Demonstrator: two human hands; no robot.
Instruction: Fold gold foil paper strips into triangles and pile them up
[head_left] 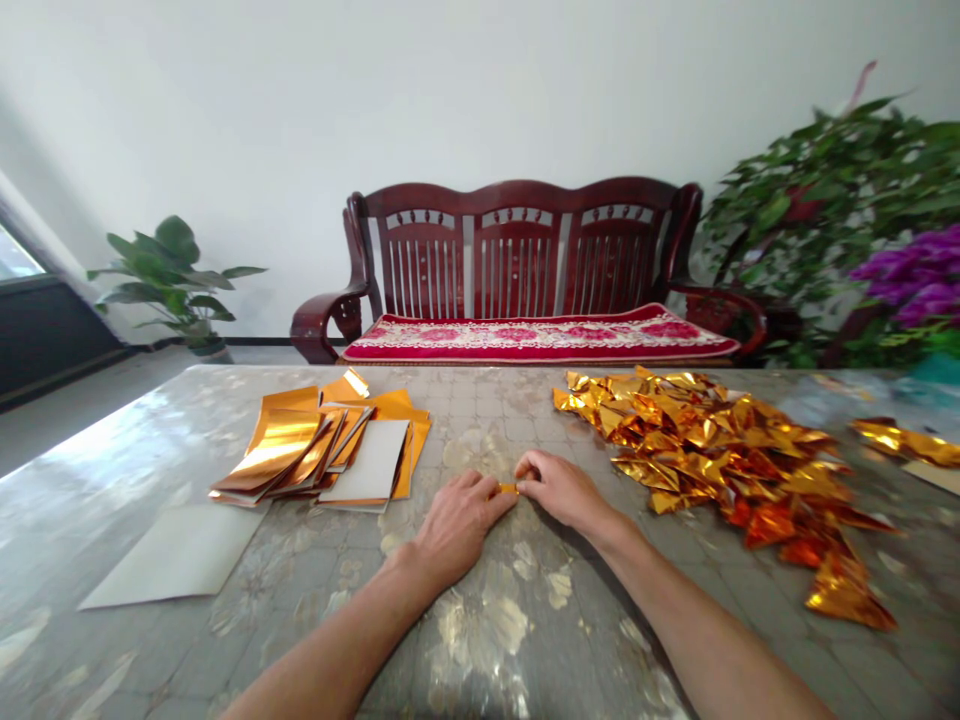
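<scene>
In the middle of the table, a small folded piece of gold foil paper [508, 488] lies between my hands. My left hand [461, 515] rests low over the tabletop, its fingers closed on the left end of the piece. From the other side my right hand [559, 487] pinches the right end between thumb and bent fingers. Most of the piece is hidden by my fingers. A pile of loose gold foil sheets [289, 440] with pale backs lies to the left. Heaped on the right are many folded gold foil pieces [697, 440].
A pale sheet [176, 555] lies flat at the left of the patterned table [315, 640]. Clear plastic [840, 395] and more foil [907, 440] lie at the far right. Beyond stand a wooden bench [517, 250], a potted plant [176, 275] and purple flowers [911, 275].
</scene>
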